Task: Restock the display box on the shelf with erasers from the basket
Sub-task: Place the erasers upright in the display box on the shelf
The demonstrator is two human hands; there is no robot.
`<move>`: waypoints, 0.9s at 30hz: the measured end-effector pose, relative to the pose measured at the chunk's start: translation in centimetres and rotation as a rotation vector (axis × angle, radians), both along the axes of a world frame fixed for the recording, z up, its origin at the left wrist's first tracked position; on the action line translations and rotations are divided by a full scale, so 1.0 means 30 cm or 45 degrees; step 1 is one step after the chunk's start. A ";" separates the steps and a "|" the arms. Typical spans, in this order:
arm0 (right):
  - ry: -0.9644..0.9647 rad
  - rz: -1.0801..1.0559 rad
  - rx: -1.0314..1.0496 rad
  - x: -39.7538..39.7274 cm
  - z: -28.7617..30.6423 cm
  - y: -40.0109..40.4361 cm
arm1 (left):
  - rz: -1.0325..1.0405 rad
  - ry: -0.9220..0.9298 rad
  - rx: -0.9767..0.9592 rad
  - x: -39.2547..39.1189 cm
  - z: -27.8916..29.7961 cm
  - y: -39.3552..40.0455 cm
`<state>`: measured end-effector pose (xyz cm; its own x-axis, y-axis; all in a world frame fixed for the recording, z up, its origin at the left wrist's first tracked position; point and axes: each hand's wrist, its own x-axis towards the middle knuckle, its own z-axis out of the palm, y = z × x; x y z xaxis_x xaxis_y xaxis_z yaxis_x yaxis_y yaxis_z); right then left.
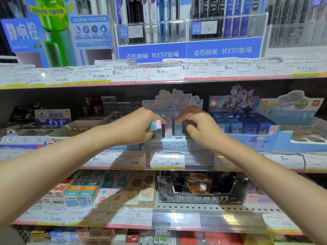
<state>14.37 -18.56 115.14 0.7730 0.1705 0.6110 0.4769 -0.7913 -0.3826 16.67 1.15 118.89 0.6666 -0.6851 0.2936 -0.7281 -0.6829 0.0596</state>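
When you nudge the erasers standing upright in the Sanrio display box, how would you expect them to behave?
The upright erasers look tall and narrow, so a sideways push would probably tip them. Their printed sleeves seem smooth and may slip under fingers. The left hand holds a few spare erasers easily, suggesting they are light. The right hand touches the row in the display box.

Both arms reach forward, left hand [139, 126] and right hand [200, 124] curled, fingertips pinching.
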 end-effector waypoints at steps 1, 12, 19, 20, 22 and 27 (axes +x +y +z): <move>0.010 0.001 -0.006 -0.002 0.005 -0.001 | 0.003 0.017 0.000 -0.003 0.000 0.000; -0.145 0.114 0.198 -0.073 0.039 0.023 | -0.166 0.167 -0.513 -0.078 -0.021 -0.012; -0.051 0.485 0.302 -0.151 0.057 0.093 | -0.342 1.239 -0.799 -0.116 -0.033 -0.034; -0.021 0.507 0.289 -0.151 0.060 0.095 | -0.361 1.327 -0.786 -0.115 -0.034 -0.030; 0.032 0.549 0.296 -0.146 0.066 0.093 | -0.405 1.452 -0.754 -0.115 -0.037 -0.027; 0.268 0.716 0.419 -0.131 0.081 0.039 | -0.508 1.749 -0.850 -0.098 -0.049 0.019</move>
